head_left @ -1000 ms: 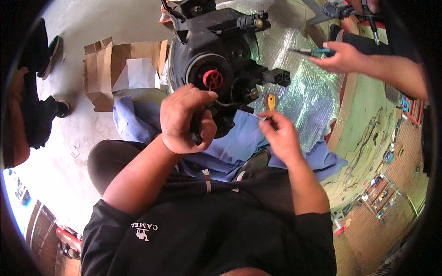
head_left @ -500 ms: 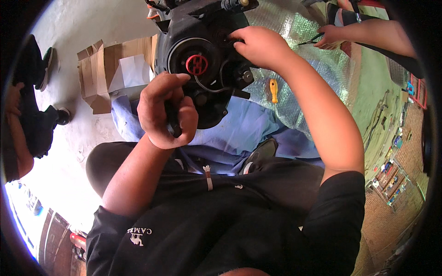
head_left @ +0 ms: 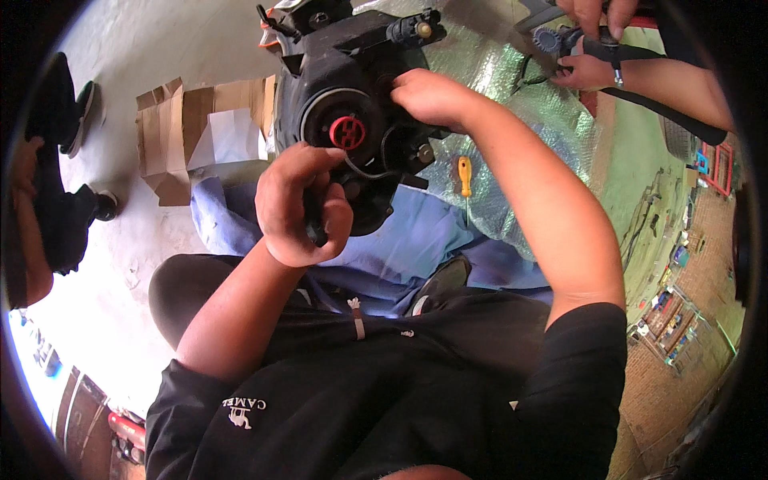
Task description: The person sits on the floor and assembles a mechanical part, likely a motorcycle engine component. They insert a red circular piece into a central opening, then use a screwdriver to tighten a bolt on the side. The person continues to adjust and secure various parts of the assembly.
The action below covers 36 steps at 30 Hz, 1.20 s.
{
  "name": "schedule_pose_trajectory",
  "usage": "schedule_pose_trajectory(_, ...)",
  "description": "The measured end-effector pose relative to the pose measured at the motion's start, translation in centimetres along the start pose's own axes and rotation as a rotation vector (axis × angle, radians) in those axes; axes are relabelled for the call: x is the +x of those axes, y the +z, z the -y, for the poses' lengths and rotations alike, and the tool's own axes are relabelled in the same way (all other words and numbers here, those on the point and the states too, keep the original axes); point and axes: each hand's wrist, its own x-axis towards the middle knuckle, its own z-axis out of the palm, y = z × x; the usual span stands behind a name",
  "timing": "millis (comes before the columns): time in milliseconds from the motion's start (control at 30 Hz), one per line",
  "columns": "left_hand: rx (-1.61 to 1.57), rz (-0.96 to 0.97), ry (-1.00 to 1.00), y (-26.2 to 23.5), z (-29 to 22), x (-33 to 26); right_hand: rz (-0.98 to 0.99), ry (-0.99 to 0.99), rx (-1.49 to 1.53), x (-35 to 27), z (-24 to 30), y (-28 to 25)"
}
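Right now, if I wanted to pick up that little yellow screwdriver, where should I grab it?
Probably by its yellow handle, the thick end. The yellow screwdriver lies flat on the shiny bubble wrap, handle away from the person, thin shaft pointing toward them. Come from above, pinching the handle's sides; the right hand is close on its left.

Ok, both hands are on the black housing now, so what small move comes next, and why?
Probably work the right hand fingertips at the upper rear of the black housing while the left hand keeps gripping its lower edge. The yellow-handled screwdriver lies untouched on the foil sheet.
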Motion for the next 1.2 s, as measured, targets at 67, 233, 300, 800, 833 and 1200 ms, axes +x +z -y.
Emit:
schedule_pose_trajectory(67, 0.022, -0.009, -0.005, 0.1, -0.1, 0.0, -0.006, 0.145, 0.266, 0.0, 0.4, 0.2)
schedule_pose_trajectory(233, 0.056, 0.009, 0.006, 0.1, -0.1, 0.0, -0.207, 0.192, 0.026, -2.2, 2.7, 1.1)
schedule_pose_trajectory(300, 0.028, -0.003, -0.016, 0.0, -0.1, -0.3, -0.446, 0.056, 0.032, -4.2, 2.9, 1.0)
schedule_pose_trajectory(800, 0.019, 0.007, -0.031, 0.1, 0.0, -0.3, -1.284, -0.345, 1.022, -9.5, -1.4, -7.2)
schedule_pose_trajectory(833, 0.007, 0.006, -0.043, 0.1, -0.1, -0.3, -1.329, -0.355, 1.04, -9.0, -1.4, -7.5)
schedule_pose_trajectory(1200, 0.052, 0.026, -0.04, 0.1, -0.3, -0.2, -1.281, -0.222, 1.124, -10.2, 0.1, -7.1)
